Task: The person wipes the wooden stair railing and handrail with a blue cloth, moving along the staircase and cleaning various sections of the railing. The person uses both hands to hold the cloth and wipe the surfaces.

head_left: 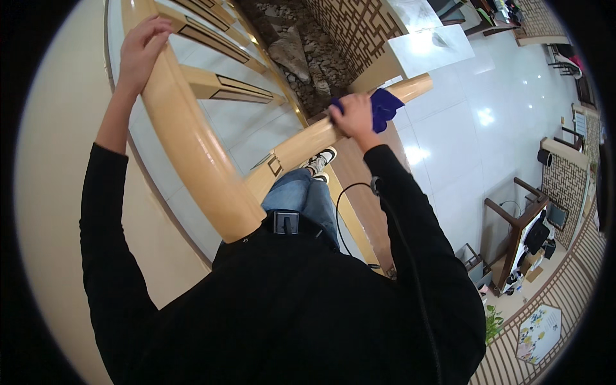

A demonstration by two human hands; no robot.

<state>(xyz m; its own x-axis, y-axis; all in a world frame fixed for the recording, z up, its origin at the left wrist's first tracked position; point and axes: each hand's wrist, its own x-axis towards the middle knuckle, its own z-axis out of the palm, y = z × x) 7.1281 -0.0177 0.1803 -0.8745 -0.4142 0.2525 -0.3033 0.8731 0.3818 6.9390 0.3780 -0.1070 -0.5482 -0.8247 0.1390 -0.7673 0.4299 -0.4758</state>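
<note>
My left hand (141,52) grips the top of a broad, pale wooden handrail (196,151) at the upper left, its fingers bent over the far edge. Beyond my body, a square-sided wooden post (305,145) with a dark inlaid pattern runs from the rail's near end toward the upper right. My right hand (355,117) is closed over a dark purple cloth (387,108), pressing it around the post toward its far end. Part of the cloth sticks out to the right of the fingers. The underside of the post, where the cloth may wrap, is hidden.
Wooden balusters (234,90) with dark inlay stand beside the rail. Stones (292,54) lie in a bed near a lattice panel (353,35). A white-topped block (430,51) stands past the post. A cluttered table (513,250) is at the right. A black cable (340,212) hangs by my right arm.
</note>
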